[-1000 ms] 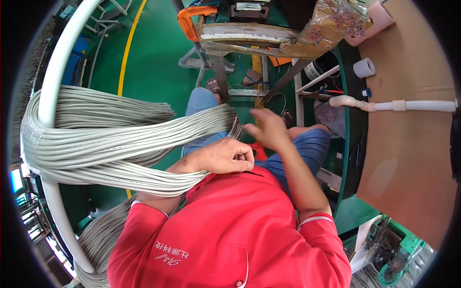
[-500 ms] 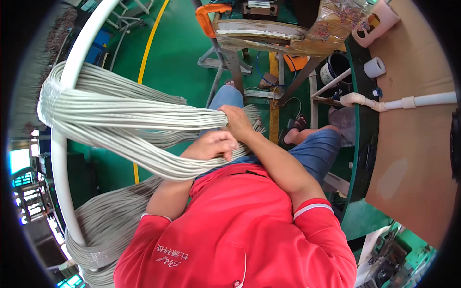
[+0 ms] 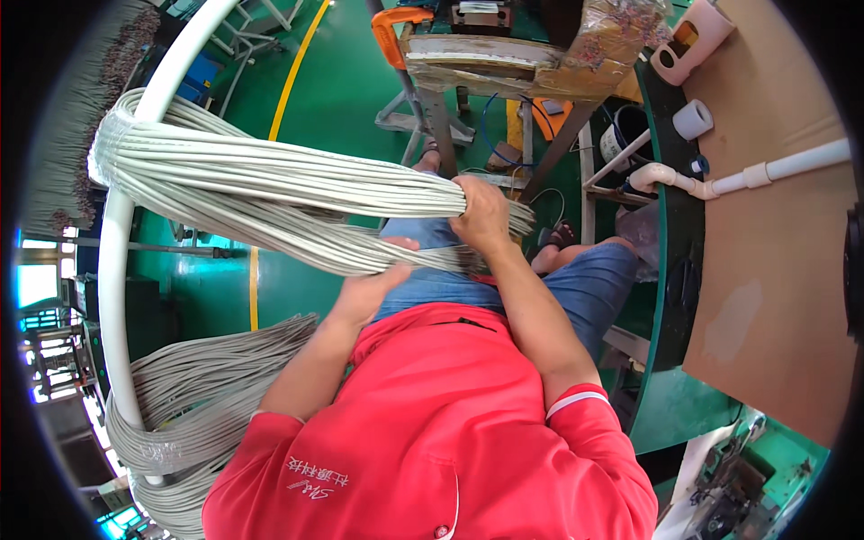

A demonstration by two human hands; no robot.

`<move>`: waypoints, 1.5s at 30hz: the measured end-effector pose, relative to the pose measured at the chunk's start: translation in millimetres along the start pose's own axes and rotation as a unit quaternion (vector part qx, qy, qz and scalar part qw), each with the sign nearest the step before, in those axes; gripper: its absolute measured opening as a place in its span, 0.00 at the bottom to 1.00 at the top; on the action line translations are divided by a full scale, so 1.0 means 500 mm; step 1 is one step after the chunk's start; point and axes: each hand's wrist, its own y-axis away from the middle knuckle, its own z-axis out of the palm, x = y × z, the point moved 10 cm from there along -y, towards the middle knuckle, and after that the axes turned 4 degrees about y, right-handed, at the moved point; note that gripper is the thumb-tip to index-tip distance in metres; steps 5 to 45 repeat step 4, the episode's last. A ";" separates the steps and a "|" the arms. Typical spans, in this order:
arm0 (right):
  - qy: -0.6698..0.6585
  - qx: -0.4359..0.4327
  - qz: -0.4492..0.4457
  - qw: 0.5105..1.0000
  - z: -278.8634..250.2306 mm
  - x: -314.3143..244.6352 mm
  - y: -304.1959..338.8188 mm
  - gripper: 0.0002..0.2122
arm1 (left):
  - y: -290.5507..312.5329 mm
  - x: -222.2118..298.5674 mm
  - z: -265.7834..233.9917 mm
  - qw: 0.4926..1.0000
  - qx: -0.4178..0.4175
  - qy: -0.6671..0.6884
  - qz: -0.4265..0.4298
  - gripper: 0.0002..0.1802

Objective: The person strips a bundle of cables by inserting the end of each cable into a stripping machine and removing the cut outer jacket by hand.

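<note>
A thick bundle of pale grey cables [image 3: 288,175] hangs doubled over a white pipe at the left and stretches across my lap. My right hand [image 3: 483,214] is closed round the upper strands near their free ends, which stick out past the fist. Lower down, my left hand [image 3: 367,292] cups the lower strands loosely, thumb in front and fingertips showing above them; part of its fingers is hidden behind the cables. Clear wrap [image 3: 110,148] binds the bundle at the pipe.
The white pipe [image 3: 115,270] curves down the left side, with another grey cable bundle [image 3: 216,378] on it. Ahead stands a workbench with an orange clamp [image 3: 387,36]. At right, a brown-topped table [image 3: 765,297] carries a white pipe and a paper roll [image 3: 693,119].
My right hand has moved slightly right and pulled the upper strands straighter. My left hand has come down and left, from above the cables to round the lower strands.
</note>
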 end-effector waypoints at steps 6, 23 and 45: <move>0.044 -0.004 0.027 0.999 -0.032 0.023 0.000 0.17 | -0.112 -0.034 -0.063 0.960 0.220 -0.173 -0.002 0.32; 0.044 -0.004 0.027 0.999 -0.032 0.023 0.000 0.17 | -0.112 -0.034 -0.063 0.960 0.220 -0.173 -0.002 0.32; 0.044 -0.004 0.027 0.999 -0.032 0.023 0.000 0.17 | -0.112 -0.034 -0.063 0.960 0.220 -0.173 -0.002 0.32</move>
